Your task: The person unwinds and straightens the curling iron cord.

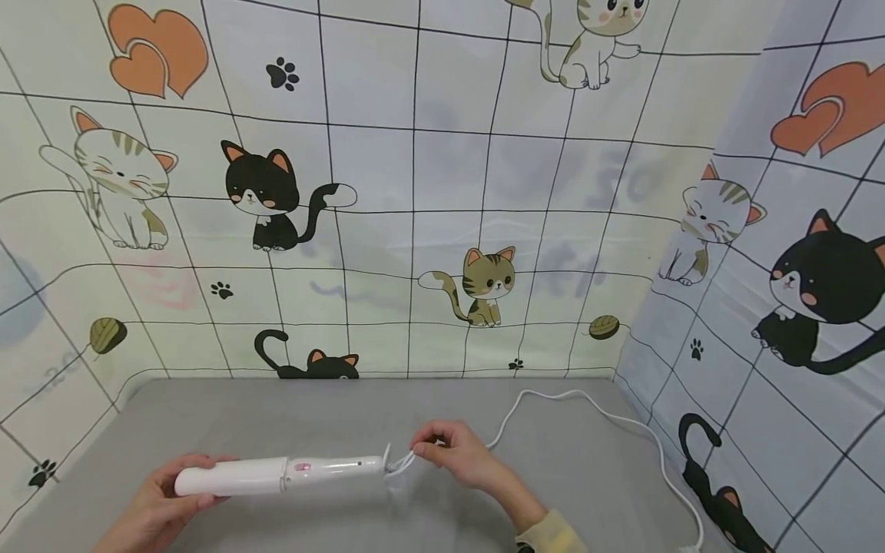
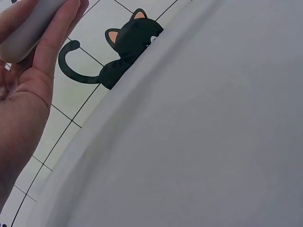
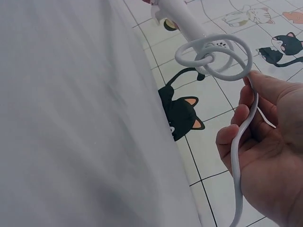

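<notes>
My left hand (image 1: 162, 499) grips the thick, rounded end of a white hair styling iron (image 1: 231, 478), held roughly level over the grey surface. A small pink mark shows on its slimmer, glossy handle. In the left wrist view, fingers (image 2: 45, 52) wrap that rounded end (image 2: 28, 35). The white power cord (image 3: 236, 161) leaves the handle's other end and forms loose loops (image 3: 227, 38) there. My right hand (image 1: 452, 453) pinches the cord just beside these loops, between thumb and fingertips. In the right wrist view, the cord runs down across the fingers of the right hand (image 3: 279, 137).
From the right hand the cord curves over the grey tabletop (image 1: 553, 476) to the right, down to its end near the front edge. Cloth walls (image 1: 373, 169) with printed cats and grid lines enclose the back and sides.
</notes>
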### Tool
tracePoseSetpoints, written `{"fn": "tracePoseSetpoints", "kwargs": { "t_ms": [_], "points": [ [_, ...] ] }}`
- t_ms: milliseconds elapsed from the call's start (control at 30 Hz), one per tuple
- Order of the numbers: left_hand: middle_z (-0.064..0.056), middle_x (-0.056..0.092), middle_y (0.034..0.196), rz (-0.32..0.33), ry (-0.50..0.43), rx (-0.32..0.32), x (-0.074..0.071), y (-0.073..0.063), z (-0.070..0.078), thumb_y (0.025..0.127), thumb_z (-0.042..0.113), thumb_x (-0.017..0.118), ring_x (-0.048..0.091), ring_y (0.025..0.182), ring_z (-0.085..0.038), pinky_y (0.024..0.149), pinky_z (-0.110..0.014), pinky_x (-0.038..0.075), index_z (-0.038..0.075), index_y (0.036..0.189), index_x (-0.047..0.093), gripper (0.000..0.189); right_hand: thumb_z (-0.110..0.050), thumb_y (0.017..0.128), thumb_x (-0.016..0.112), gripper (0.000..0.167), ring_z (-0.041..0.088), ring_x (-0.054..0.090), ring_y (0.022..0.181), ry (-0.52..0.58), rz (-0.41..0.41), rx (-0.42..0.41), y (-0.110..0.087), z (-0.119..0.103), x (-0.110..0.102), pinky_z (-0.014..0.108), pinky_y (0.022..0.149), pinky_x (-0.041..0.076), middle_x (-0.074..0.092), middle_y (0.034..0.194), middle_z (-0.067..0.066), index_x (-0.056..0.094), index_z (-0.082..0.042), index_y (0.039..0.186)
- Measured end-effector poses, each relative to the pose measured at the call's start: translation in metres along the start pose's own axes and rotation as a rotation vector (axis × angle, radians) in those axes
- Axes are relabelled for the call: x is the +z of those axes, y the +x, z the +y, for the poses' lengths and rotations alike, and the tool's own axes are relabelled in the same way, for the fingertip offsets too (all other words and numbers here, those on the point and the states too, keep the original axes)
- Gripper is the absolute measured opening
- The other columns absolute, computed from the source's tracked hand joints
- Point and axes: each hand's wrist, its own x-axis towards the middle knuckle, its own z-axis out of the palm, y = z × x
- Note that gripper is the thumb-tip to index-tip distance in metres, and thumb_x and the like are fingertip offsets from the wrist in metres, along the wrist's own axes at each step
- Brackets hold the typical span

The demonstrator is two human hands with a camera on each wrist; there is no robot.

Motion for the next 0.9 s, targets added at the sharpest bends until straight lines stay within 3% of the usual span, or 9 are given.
{"fn": "tracePoseSetpoints", "kwargs": {
  "t_ms": [233,433,633,900],
  "points": [
    [-0.005,0.064,0.139,0.038,0.018,0.014,-0.001,-0.004,0.001,0.097,-0.025,0.035,0.060,0.124,-0.017,0.104,-0.039,0.051,0.010,0.133,0.067,0.060,-0.007,0.100,0.066,0.014,0.005,0.049,0.068,0.008,0.051,-0.053,-0.001,0.004,-0.006,0.018,0.059,0.042,0.066,0.089,-0.003,0.071,0.006,0.102],
    [-0.009,0.064,0.139,0.008,-0.022,0.054,-0.005,-0.008,0.004,0.096,-0.027,0.032,0.060,0.124,-0.019,0.104,-0.039,0.051,0.007,0.135,0.065,0.061,-0.005,0.099,0.066,0.013,0.005,0.053,0.074,-0.002,0.096,-0.080,-0.005,0.007,-0.013,0.018,0.063,0.044,0.067,0.088,-0.003,0.070,0.007,0.099],
    [-0.010,0.065,0.138,0.041,0.021,0.046,-0.008,-0.014,0.009,0.096,-0.028,0.033,0.061,0.123,-0.019,0.103,-0.041,0.052,0.007,0.134,0.066,0.061,-0.007,0.100,0.066,0.013,0.005,0.056,0.079,-0.029,0.101,-0.060,-0.008,0.011,-0.017,0.019,0.069,0.048,0.068,0.090,0.001,0.071,0.006,0.100],
    [-0.005,0.065,0.137,0.073,0.089,0.025,-0.007,-0.014,0.015,0.097,-0.025,0.035,0.061,0.121,-0.015,0.102,-0.039,0.053,0.010,0.133,0.067,0.060,-0.008,0.100,0.066,0.014,0.006,0.054,0.077,-0.063,0.111,-0.028,-0.013,0.014,-0.024,0.019,0.068,0.046,0.066,0.089,-0.003,0.071,0.005,0.100]
  ]
}}
